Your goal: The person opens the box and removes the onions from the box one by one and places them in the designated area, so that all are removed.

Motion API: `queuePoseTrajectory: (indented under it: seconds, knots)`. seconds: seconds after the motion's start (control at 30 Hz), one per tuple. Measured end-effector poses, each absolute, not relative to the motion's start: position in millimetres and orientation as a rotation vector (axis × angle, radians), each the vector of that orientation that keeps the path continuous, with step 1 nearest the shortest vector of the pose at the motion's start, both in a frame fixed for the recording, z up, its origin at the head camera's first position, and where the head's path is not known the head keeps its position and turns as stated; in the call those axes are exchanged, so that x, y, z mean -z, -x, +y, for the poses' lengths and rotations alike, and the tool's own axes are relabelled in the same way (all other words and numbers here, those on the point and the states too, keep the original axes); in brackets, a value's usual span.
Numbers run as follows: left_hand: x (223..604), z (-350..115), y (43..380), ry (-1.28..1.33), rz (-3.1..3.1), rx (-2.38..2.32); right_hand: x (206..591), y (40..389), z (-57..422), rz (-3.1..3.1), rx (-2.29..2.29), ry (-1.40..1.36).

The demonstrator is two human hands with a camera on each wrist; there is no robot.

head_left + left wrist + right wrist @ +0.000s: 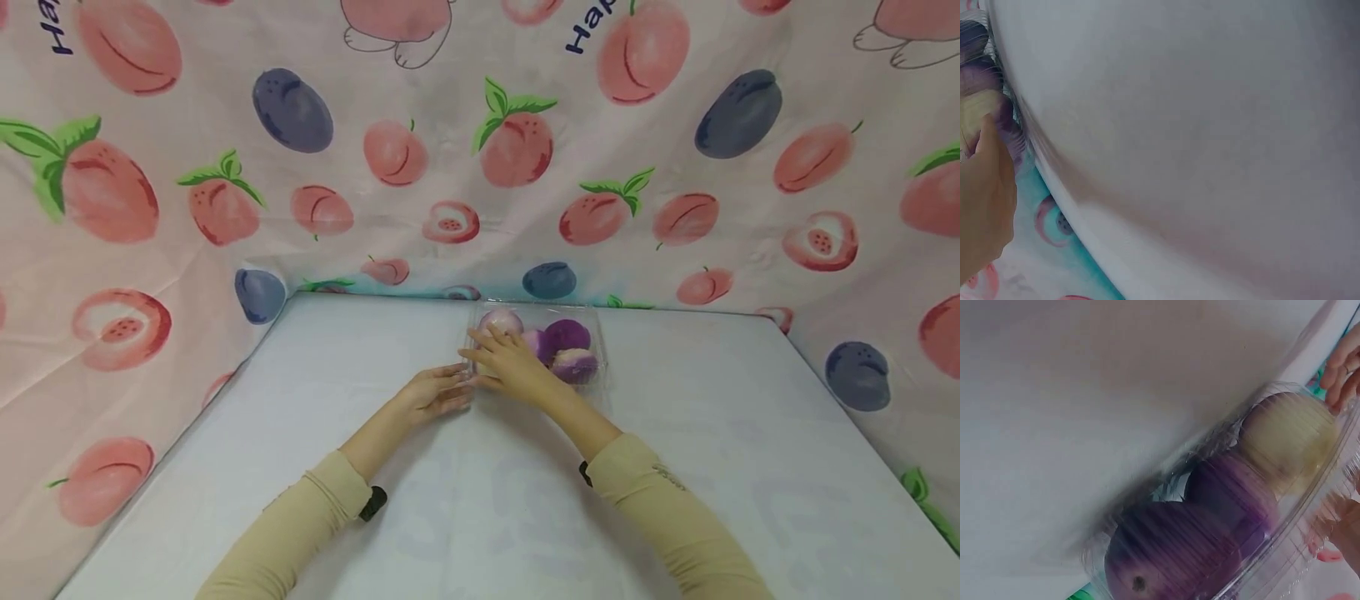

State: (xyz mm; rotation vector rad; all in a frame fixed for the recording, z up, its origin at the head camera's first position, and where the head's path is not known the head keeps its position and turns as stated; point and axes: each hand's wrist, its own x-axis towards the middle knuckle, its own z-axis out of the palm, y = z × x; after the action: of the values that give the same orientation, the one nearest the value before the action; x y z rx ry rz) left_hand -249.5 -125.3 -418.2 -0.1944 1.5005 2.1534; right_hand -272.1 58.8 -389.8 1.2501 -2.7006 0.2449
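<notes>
A clear plastic box [605,337] holding several round purple-and-pale vegetables, perhaps turnips [573,367], sits near the table's back edge. My right hand [517,367] reaches over its left part with fingers spread, hiding some of the contents. By the front left corner is my left hand [435,393], its fingers stretched toward the box wall. In the right wrist view a purple vegetable with a dark spot [1166,550] and a paler one [1291,437] show through the ribbed plastic. Part of a hand [988,206] overlaps the box in the left wrist view.
A white cover lies over the table [360,333]. Behind and beside it hangs a pink cloth [450,183] printed with peaches and dark blue fruit. Its lower edge meets the table just behind the box.
</notes>
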Motion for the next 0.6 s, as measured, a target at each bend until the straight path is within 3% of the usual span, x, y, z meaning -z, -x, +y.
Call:
queuePoseTrajectory:
  seconds: [0.6]
  knots:
    - [421,-127,257,0.267,1.544,-2.192,403,275,34,-2.704,-0.216,-1.025]
